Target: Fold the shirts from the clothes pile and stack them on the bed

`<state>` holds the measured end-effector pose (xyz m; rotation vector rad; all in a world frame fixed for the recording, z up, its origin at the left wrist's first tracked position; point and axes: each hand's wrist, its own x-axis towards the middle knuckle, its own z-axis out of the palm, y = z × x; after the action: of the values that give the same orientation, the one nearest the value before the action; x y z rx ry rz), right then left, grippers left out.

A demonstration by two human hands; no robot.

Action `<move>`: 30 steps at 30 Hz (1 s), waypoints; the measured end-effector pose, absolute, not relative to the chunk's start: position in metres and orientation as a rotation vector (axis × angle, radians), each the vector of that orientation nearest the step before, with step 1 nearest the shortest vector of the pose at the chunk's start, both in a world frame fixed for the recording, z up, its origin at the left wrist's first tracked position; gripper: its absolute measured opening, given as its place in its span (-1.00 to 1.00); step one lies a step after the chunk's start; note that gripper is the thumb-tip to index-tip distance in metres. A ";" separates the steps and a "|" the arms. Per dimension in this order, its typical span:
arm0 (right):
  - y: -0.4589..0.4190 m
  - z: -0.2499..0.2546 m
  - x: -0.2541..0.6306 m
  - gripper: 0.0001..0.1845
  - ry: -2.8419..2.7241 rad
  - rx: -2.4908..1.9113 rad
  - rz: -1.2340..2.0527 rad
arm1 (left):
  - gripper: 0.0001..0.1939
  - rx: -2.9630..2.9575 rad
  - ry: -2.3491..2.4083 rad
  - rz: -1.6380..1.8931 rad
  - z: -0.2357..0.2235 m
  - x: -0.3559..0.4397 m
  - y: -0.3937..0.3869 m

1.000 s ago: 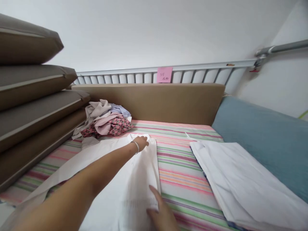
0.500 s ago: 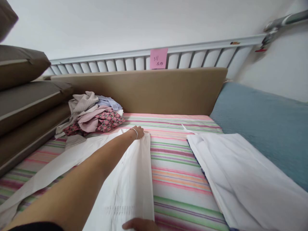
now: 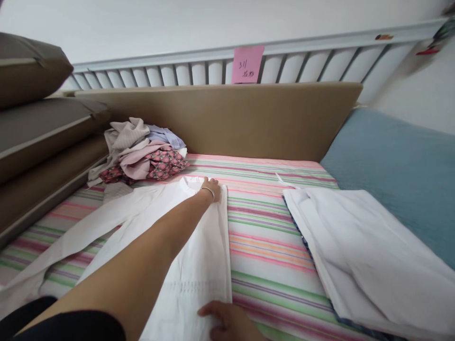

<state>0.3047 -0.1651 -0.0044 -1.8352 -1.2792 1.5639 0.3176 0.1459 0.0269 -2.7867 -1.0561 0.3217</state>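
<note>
A long-sleeved white shirt [image 3: 197, 265] lies on the striped sheet, one sleeve stretched out to the left and its right side a straight edge. My left hand [image 3: 212, 188], with a bracelet at the wrist, is at the top of the shirt just right of the collar; its fingers are curled over the cloth there. My right hand [image 3: 232, 322] enters at the bottom and touches the shirt near its lower right edge, finger and thumb apart. My left forearm covers part of the shirt. The lower end of the shirt runs out of view.
A heap of crumpled clothes [image 3: 142, 151] sits at the back left beside stacked brown cushions [image 3: 53, 137]. Folded white cloth [image 3: 359, 255] lies on the right, near a blue surface [image 3: 398, 161]. A brown board [image 3: 270, 123] stands before a white radiator with a pink note [image 3: 248, 65].
The view has shifted slightly, so more of the shirt's collar shows. My left hand stays at the shirt's top; more of my right hand has come into view at the bottom.
</note>
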 end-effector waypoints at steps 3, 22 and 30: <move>-0.167 0.008 0.303 -0.46 -1.250 -1.899 1.577 | -0.53 -2.771 -1.121 0.166 0.036 0.297 0.121; -0.187 0.010 0.306 -0.47 -0.944 -1.586 1.758 | -0.71 -3.470 -2.138 -0.733 -0.006 0.039 -0.165; -0.206 -0.004 0.286 -0.40 -0.827 -1.638 1.415 | -0.68 -3.439 -3.149 -0.666 -0.058 0.056 -0.170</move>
<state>0.2857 -0.2057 -0.0042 -1.6378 -0.8266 1.4146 0.0564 -0.1699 -0.0583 -3.4393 -3.1487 -0.6656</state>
